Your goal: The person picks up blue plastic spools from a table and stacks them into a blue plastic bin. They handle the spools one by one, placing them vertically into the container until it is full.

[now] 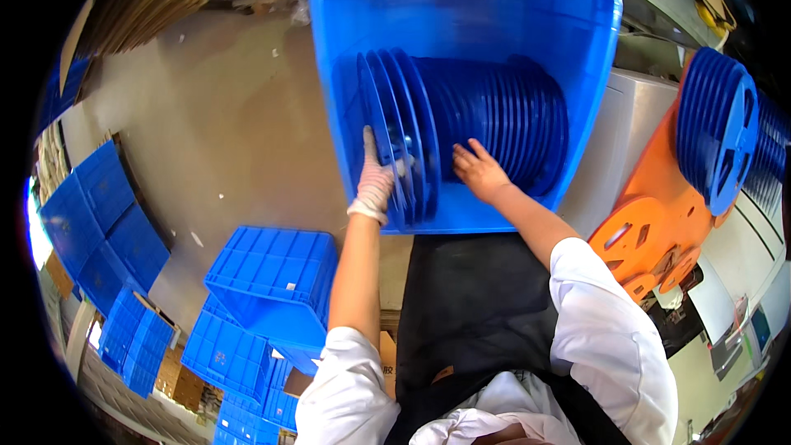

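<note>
A row of dark blue plastic reels (503, 115) stands on edge inside a large blue bin (465, 12). At the row's left end, several blue reels (412, 124) lean with wider gaps between them. My left hand (375, 185), in a pale glove, grips these by their near left edge; one finger lies along the outer face and the thumb reaches over the rims. My right hand (479, 171) is bare, with its fingers apart at the near side of the packed row. Whether those fingertips touch the reels is hard to tell.
To the right, blue reels (717, 128) and orange reels (630, 235) stand beside a grey box (630, 115). Blue crates (272, 268) are stacked at lower left, with more blue crates (103, 222) beyond. Flattened cardboard (152, 4) leans at the far left.
</note>
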Action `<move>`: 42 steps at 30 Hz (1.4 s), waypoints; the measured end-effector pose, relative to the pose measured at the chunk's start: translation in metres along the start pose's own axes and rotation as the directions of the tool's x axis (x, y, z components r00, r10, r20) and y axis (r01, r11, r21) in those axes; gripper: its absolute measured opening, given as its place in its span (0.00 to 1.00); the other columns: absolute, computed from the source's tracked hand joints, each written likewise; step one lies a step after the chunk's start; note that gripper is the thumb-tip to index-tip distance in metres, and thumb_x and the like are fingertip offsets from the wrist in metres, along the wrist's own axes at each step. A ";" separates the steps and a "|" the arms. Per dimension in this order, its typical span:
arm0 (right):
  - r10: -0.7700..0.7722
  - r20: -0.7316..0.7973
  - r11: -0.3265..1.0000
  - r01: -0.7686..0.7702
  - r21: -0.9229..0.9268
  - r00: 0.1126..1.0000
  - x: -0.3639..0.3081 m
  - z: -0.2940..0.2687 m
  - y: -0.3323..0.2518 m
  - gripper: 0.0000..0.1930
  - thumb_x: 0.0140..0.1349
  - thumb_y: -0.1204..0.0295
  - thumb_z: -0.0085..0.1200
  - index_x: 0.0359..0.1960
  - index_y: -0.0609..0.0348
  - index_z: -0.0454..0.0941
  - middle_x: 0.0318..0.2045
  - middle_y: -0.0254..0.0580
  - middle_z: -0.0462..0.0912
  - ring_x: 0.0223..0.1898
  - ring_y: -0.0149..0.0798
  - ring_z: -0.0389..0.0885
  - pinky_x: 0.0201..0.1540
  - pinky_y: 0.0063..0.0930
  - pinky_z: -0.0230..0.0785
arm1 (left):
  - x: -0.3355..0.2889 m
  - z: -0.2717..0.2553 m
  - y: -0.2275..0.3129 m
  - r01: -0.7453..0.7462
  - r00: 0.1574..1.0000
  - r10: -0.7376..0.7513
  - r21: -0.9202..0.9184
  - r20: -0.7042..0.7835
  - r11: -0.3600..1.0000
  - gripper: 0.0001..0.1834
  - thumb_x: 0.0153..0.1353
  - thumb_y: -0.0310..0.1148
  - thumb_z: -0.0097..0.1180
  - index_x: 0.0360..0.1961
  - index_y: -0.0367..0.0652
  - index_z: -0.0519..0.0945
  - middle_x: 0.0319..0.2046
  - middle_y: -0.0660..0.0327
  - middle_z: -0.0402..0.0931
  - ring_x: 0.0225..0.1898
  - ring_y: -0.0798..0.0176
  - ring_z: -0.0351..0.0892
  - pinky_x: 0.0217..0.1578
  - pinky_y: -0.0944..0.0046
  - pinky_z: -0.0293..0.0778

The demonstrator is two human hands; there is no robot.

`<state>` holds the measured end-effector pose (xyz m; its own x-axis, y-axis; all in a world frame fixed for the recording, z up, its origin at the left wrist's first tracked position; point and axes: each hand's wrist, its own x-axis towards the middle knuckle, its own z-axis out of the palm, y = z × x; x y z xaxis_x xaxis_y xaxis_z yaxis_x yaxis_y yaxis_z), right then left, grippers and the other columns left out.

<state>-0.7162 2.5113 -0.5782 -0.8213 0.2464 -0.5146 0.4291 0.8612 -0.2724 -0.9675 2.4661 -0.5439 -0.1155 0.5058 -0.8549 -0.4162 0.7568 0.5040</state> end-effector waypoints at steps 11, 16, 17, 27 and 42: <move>0.632 -0.262 0.730 -0.449 0.515 0.729 -0.146 -0.038 0.029 0.38 0.53 0.69 0.63 0.68 0.57 0.62 0.70 0.47 0.58 0.74 0.49 0.50 0.72 0.52 0.42 | 0.041 0.033 -0.053 0.304 0.904 -0.299 -0.034 -0.307 0.952 0.39 0.66 0.60 0.42 0.73 0.50 0.56 0.71 0.55 0.55 0.70 0.52 0.56 0.68 0.60 0.53; 0.612 -0.390 0.789 -0.498 0.359 0.688 -0.092 -0.039 0.101 0.38 0.64 0.52 0.52 0.71 0.57 0.54 0.73 0.46 0.52 0.75 0.48 0.46 0.74 0.49 0.38 | 0.015 0.039 -0.048 0.111 0.909 0.000 0.243 -0.417 0.964 0.36 0.69 0.58 0.38 0.71 0.47 0.59 0.70 0.56 0.58 0.70 0.53 0.56 0.67 0.61 0.54; 0.691 -0.277 0.717 -0.587 0.375 0.667 -0.086 -0.028 0.106 0.41 0.64 0.51 0.51 0.73 0.57 0.50 0.74 0.47 0.49 0.75 0.48 0.43 0.75 0.46 0.36 | 0.006 0.039 -0.047 0.109 0.909 0.023 0.290 -0.416 0.951 0.36 0.69 0.57 0.38 0.71 0.47 0.59 0.70 0.55 0.59 0.70 0.53 0.57 0.67 0.61 0.54; 0.706 -0.013 0.519 -0.505 0.690 0.708 -0.197 0.011 -0.030 0.41 0.64 0.60 0.56 0.72 0.61 0.49 0.74 0.54 0.43 0.75 0.55 0.42 0.73 0.47 0.43 | -0.101 0.079 -0.056 0.149 0.917 0.025 0.401 -0.399 0.904 0.34 0.70 0.52 0.42 0.72 0.51 0.57 0.68 0.50 0.61 0.67 0.49 0.62 0.65 0.55 0.57; 0.858 0.179 0.247 -0.691 0.679 0.482 -0.381 -0.176 0.270 0.41 0.43 0.49 0.70 0.56 0.62 0.73 0.52 0.54 0.79 0.53 0.52 0.78 0.55 0.39 0.71 | -0.198 0.103 -0.123 0.190 0.981 -0.170 0.295 -0.091 0.937 0.25 0.71 0.42 0.47 0.64 0.42 0.69 0.44 0.62 0.76 0.40 0.69 0.72 0.45 0.68 0.70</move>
<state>-0.3539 2.7282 -0.3123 0.0394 0.7781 -0.6269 0.9289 -0.2597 -0.2640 -0.8004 2.3151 -0.4241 -0.1246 0.3300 -0.9357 -0.1458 0.9267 0.3463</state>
